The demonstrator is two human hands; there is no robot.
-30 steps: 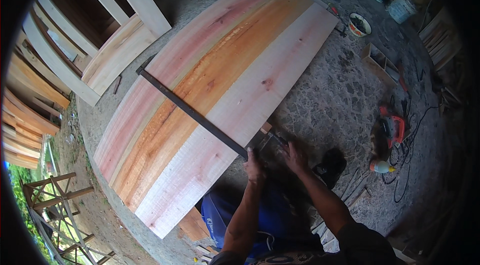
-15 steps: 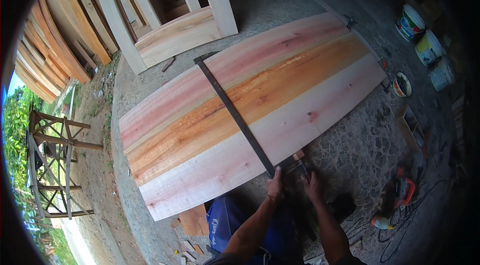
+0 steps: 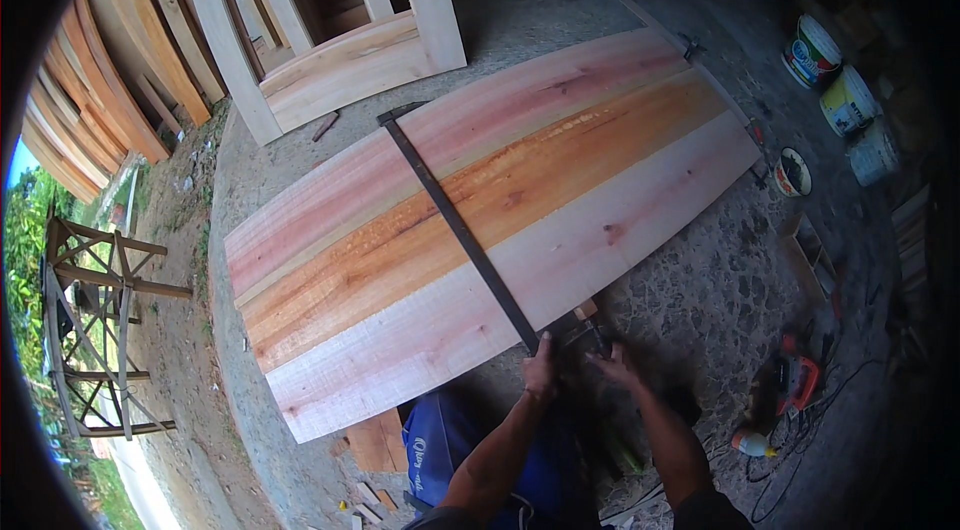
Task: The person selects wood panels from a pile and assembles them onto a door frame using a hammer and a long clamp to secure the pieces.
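A wide wooden panel (image 3: 590, 250) of glued boards, pink, orange and pale, lies raised before me. Across its width runs a dark metal bar clamp (image 3: 455, 220), its far jaw hooked at the far edge. My left hand (image 3: 540, 368) is closed around the clamp's near end, just off the panel's near edge. Beside it on the right, my right hand (image 3: 617, 367) is closed on the clamp's screw handle (image 3: 601, 341), which its fingers partly cover. A small wood block (image 3: 585, 310) sits between the screw and the panel edge.
A second clamp (image 3: 690, 50) grips the panel's right end. A pale wooden frame (image 3: 350, 60) stands beyond. Several boards (image 3: 90, 120) lean at the left. On the right are buckets (image 3: 810, 52), a red power tool (image 3: 798, 382) with its cord, and a glue bottle (image 3: 752, 444).
My right hand has turned on the screw handle, its fingers now pointing more to the left. My left hand keeps its hold. The whole view has shifted slightly.
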